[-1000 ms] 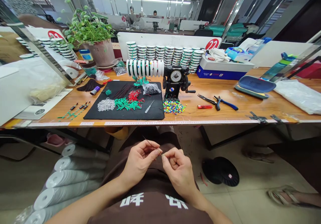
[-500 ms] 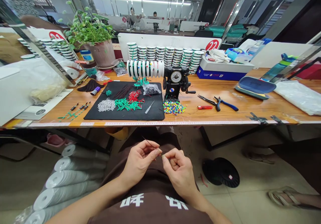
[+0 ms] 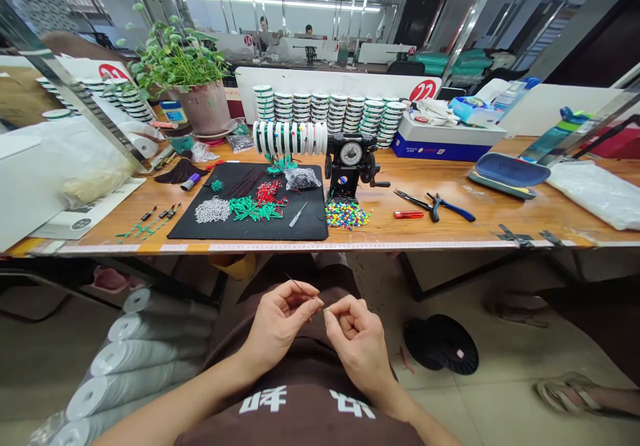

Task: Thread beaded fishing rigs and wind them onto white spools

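Over my lap, both hands meet fingertip to fingertip. My left hand (image 3: pixel 277 323) pinches a thin dark cord (image 3: pixel 294 280), whose end sticks up past the forefinger. My right hand (image 3: pixel 359 336) is closed in a pinch beside it; whatever sits between its fingertips is too small to make out. Beyond them on the table is a black mat (image 3: pixel 225 231). It carries a heap of small grey pieces (image 3: pixel 212 210), green pieces (image 3: pixel 255 209), red pieces (image 3: pixel 269 193), dark brown cords (image 3: pixel 248 183) and a small pointed tool (image 3: pixel 299 214).
A black hand-cranked device (image 3: pixel 352 156) holds a row of white spools (image 3: pixel 290 137). Colourful beads or pinheads (image 3: pixel 347 215) lie at its foot. Rightward are pliers (image 3: pixel 453 207), a red lighter-like object (image 3: pixel 409 215) and an open case (image 3: pixel 511 173). White rolls (image 3: pixel 143 326) stand under the table.
Hardly anything differs. My left fingertips have shifted very slightly, still pinching the cord; my right hand stays in place.
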{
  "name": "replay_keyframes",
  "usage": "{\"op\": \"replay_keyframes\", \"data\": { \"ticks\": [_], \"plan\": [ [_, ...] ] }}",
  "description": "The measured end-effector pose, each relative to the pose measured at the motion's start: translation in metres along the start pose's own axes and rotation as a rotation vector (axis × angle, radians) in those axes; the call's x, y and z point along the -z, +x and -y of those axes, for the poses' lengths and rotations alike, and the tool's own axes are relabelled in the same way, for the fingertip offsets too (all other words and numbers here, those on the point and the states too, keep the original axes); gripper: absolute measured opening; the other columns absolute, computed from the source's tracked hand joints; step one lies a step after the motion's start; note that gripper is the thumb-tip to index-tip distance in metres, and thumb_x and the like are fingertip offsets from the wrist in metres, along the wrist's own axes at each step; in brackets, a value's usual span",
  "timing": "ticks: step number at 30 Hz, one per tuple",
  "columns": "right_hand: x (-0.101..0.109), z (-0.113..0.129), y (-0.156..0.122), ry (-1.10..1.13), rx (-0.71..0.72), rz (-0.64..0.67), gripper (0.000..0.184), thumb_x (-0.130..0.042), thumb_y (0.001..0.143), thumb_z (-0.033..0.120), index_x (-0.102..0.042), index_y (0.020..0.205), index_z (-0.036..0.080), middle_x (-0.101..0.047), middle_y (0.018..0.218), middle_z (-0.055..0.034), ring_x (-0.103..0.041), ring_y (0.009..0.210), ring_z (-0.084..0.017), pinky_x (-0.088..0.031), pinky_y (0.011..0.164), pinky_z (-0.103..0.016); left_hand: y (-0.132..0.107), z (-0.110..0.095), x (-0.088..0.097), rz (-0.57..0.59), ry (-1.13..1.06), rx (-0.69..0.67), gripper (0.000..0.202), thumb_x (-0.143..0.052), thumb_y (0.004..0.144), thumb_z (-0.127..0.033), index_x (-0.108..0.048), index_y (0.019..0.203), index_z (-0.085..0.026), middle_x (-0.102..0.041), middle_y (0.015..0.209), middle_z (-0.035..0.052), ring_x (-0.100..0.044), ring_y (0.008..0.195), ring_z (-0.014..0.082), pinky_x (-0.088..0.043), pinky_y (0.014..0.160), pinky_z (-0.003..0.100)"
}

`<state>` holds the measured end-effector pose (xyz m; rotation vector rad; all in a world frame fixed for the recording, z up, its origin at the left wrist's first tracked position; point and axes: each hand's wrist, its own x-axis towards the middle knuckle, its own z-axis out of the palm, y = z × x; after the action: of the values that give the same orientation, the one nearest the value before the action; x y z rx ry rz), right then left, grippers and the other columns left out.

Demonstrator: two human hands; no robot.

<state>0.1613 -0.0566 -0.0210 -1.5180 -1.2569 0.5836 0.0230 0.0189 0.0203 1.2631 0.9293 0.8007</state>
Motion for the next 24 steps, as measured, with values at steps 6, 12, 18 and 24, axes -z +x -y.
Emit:
{"op": "replay_keyframes", "data": {
  "ticks": [6, 12, 18, 24],
  "plan": [
    [-0.0001, 0.0008, 0.0007, -0.009, 0.003, 0.000, 0.018, -0.060, 0.089, 0.029, -0.060, 0.073, 0.022, -0.031, 0.047, 0.0094, -0.035, 0.051, -0.013, -0.037, 0.065, -0.028, -0.0001, 0.0021, -0.0002, 0.017, 0.014, -0.001, 0.025, -0.081, 0.075, -0.037, -0.071, 0.086, -0.016, -0.072, 0.080, 0.0037, -0.067, 0.074, 0.0158, -0.055, 0.071, 0.025],
    [0.0012, 0.0022, 0.0008, 0.029, -0.022, 0.037, 0.019, -0.060, 0.089, 0.028, -0.059, 0.072, 0.021, -0.032, 0.048, 0.0103, -0.029, 0.047, -0.011, -0.037, 0.064, -0.028, 0.0002, 0.0046, 0.0023, 0.034, 0.108, -0.062, 0.019, -0.075, 0.081, -0.034, -0.071, 0.089, -0.017, -0.073, 0.083, 0.0039, -0.068, 0.077, 0.0169, -0.055, 0.072, 0.025],
    [0.0030, 0.0005, 0.0035, 0.235, -0.174, 0.163, 0.022, -0.058, 0.091, 0.034, -0.055, 0.074, 0.020, -0.030, 0.048, 0.0107, -0.022, 0.046, -0.008, -0.022, 0.048, -0.024, -0.0020, 0.0055, 0.0067, 0.047, 0.255, -0.154, 0.012, -0.070, 0.086, -0.030, -0.073, 0.090, -0.019, -0.073, 0.087, 0.0036, -0.068, 0.082, 0.0177, -0.054, 0.078, 0.026],
    [0.0011, 0.0070, 0.0061, 0.364, -0.270, 0.148, 0.030, -0.060, 0.087, 0.044, -0.053, 0.072, 0.019, -0.025, 0.052, 0.0105, -0.019, 0.047, -0.008, -0.014, 0.046, -0.024, 0.0006, 0.0063, 0.0057, 0.062, 0.179, -0.096, 0.015, -0.074, 0.083, -0.033, -0.072, 0.089, -0.019, -0.073, 0.084, 0.0037, -0.067, 0.079, 0.0177, -0.054, 0.076, 0.027]
  ]
}}
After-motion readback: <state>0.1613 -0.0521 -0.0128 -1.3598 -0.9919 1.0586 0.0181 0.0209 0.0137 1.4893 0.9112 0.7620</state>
